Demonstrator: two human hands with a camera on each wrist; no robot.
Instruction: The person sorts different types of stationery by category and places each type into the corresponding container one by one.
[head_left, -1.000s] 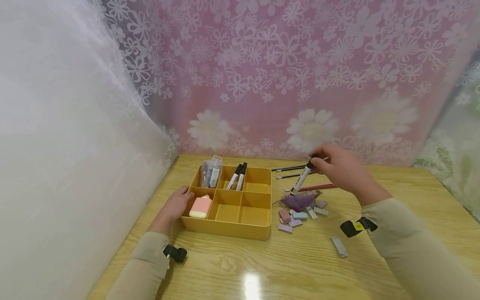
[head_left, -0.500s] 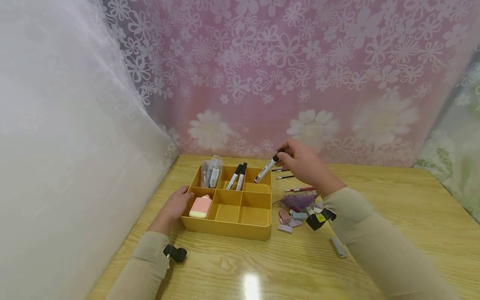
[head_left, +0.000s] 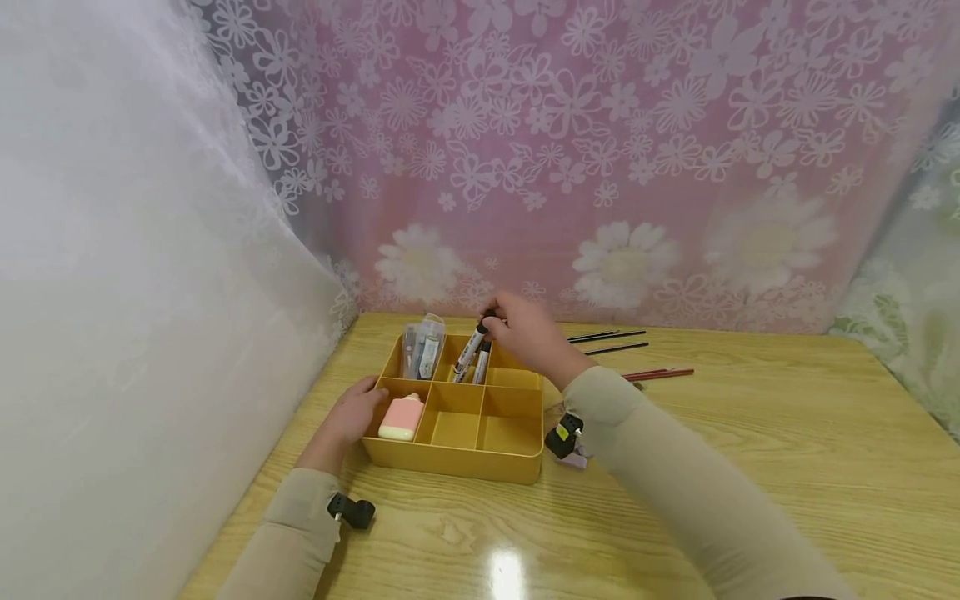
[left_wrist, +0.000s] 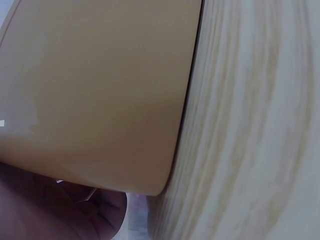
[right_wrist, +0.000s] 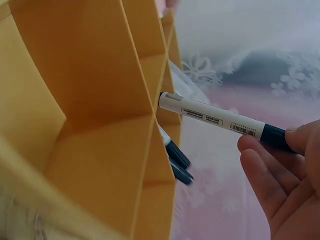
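My right hand (head_left: 528, 333) pinches the black cap end of a white whiteboard marker (head_left: 471, 348). In the head view the marker slants down over the back middle compartment of a yellow divided organizer (head_left: 450, 461). More capped markers (right_wrist: 178, 154) stand in the organizer, seen in the right wrist view; one (head_left: 482, 364) shows beside the held marker. My left hand (head_left: 352, 412) grips the organizer's left side, thumb over the rim. A pink and cream bottle-shaped item (head_left: 402, 418) lies in the front left compartment. Small clear plastic cases (head_left: 422, 352) fill the back left one.
On the wooden table (head_left: 450, 533), dark pencils (head_left: 617, 348) and red pencils (head_left: 660, 374) lie right of the organizer. My right forearm (head_left: 660, 475) hides most of the small items there; a lilac block (head_left: 574, 461) peeks out. A flowered curtain (head_left: 480, 167) hangs behind.
My right hand has carried the marker left, from above the loose items on the right, across the back right compartment to the back middle one. My left hand has stayed on the organizer.
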